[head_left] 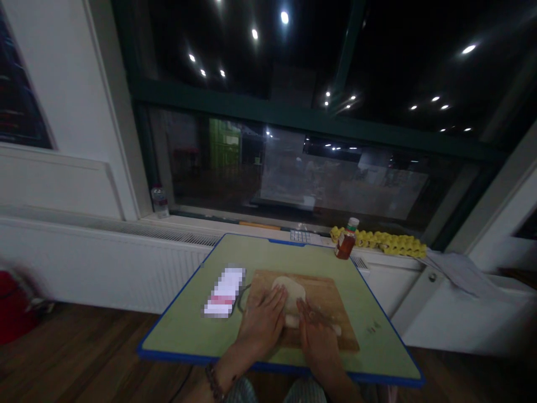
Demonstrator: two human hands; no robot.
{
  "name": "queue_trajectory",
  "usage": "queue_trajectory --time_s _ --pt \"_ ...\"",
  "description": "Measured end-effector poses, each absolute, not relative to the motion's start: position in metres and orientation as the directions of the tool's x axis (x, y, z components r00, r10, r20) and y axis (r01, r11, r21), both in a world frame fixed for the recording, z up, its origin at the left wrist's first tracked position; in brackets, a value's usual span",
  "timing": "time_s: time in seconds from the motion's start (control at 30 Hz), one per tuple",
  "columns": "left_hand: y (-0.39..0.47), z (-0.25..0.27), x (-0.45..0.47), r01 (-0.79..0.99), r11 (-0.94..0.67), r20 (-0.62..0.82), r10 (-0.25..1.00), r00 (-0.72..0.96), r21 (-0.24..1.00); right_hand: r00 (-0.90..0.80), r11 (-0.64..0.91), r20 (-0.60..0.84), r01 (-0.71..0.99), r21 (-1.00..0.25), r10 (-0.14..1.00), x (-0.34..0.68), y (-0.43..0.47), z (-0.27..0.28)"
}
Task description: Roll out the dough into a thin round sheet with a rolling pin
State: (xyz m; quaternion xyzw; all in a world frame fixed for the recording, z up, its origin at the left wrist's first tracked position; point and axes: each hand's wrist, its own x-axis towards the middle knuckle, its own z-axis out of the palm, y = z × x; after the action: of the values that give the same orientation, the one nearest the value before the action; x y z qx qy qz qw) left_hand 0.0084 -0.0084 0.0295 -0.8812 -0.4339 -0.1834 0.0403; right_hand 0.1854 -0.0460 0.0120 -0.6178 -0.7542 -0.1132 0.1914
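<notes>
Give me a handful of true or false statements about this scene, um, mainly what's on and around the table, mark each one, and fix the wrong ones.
1. The flattened dough lies on the wooden board. True.
2. The phone lies to the right of the wooden board. False: the phone lies to the left of it.
3. The right hand is on the rolling pin. True.
4. The bracelet is on the right wrist. False: the bracelet is on the left wrist.
5. The bottle of reddish-brown liquid stands near the far right corner of the table. True.
6. The yellow egg tray sits under the table. False: the yellow egg tray is by the window, beyond the table.
</notes>
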Motion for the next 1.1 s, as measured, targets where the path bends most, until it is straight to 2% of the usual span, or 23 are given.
queue_trajectory --time_s 0.33,0.57,0.7,0.87,1.03,1.1 --pt "0.031 0.033 0.025 0.843 -0.535 0.367 0.796 0.482 0.053 -0.248 0.279 0.364 0.96 -0.034 0.898 0.187 -0.001 0.029" --pt "-0.008 0.024 0.022 0.842 -0.539 0.382 0.786 0.485 0.039 -0.257 0.33 0.527 0.943 -0.049 0.81 0.193 -0.028 -0.005" --pt "-0.018 0.018 0.018 0.827 -0.561 0.416 0.757 0.504 0.018 -0.265 0.345 0.55 0.938 -0.045 0.792 0.197 -0.04 -0.016" --pt "0.003 0.019 0.021 0.832 -0.555 0.462 0.741 0.488 0.012 -0.288 0.36 0.497 0.931 -0.054 0.819 0.197 -0.019 -0.002" --pt "0.033 0.033 0.033 0.893 -0.45 0.407 0.814 0.413 -0.007 -0.278 0.314 0.359 0.948 -0.045 0.891 0.195 0.032 0.028" --pt "0.038 0.037 0.036 0.917 -0.4 0.398 0.84 0.37 -0.008 -0.317 0.347 0.32 0.937 -0.042 0.893 0.194 0.052 0.036"
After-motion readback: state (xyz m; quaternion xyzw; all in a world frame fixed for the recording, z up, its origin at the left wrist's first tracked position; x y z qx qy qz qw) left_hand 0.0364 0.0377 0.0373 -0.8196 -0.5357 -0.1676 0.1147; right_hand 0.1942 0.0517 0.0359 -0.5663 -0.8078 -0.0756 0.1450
